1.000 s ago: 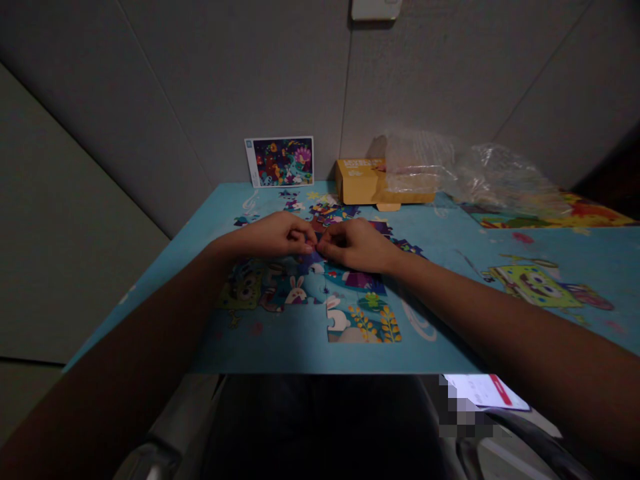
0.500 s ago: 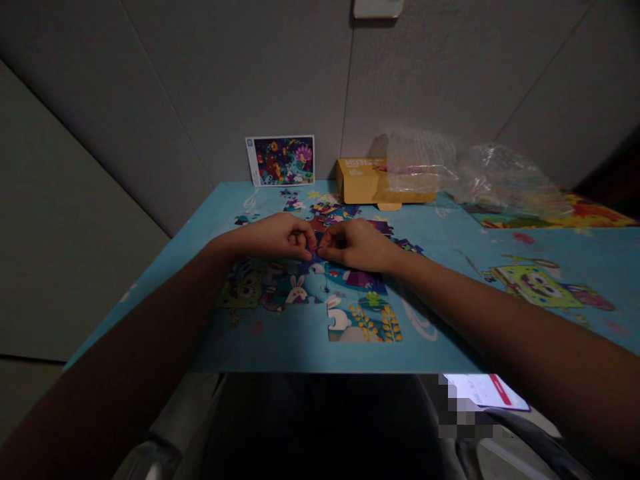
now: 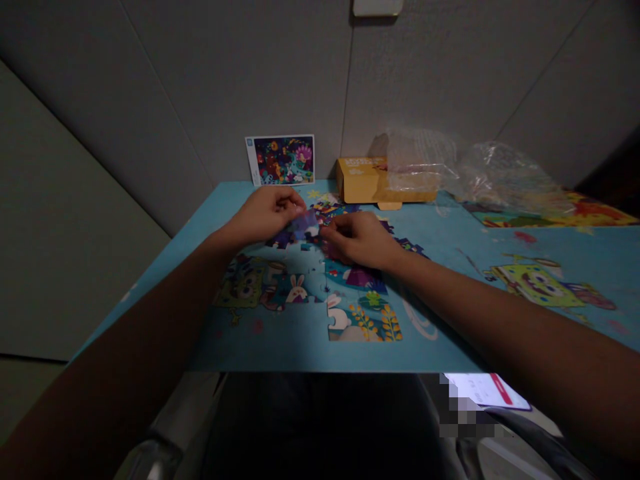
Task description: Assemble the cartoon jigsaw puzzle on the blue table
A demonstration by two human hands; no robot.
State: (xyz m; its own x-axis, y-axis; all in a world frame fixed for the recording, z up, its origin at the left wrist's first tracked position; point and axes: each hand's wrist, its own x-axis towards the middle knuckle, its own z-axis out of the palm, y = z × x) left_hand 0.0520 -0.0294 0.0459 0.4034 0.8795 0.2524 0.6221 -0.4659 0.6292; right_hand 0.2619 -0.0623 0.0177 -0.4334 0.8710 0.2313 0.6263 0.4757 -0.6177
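My left hand (image 3: 267,215) is pinched on a purple and blue jigsaw piece (image 3: 306,223), tilted above the pieces on the table. Close by on the right, my right hand (image 3: 360,239) has its fingers curled, thumb and fingertips together at the upper edge of the joined jigsaw. Whatever those fingertips hold, if anything, is hidden. Nearer the front lies the partly joined jigsaw (image 3: 363,321), showing white rabbits, a frog and yellow leaves. Loose dark pieces (image 3: 335,210) lie behind the hands, partly covered by them.
A picture card (image 3: 285,161) of a colourful scene leans on the wall. Beside it sits a yellow box (image 3: 363,183), with clear plastic wrap (image 3: 425,163) over its right end. A blue cartoon-printed mat (image 3: 465,293) covers the table. Below its front edge a lit screen (image 3: 480,390) shows.
My left hand has moved up and away from the front edge, lifting the jigsaw piece and uncovering light blue joined pieces. My right hand has shifted only slightly.
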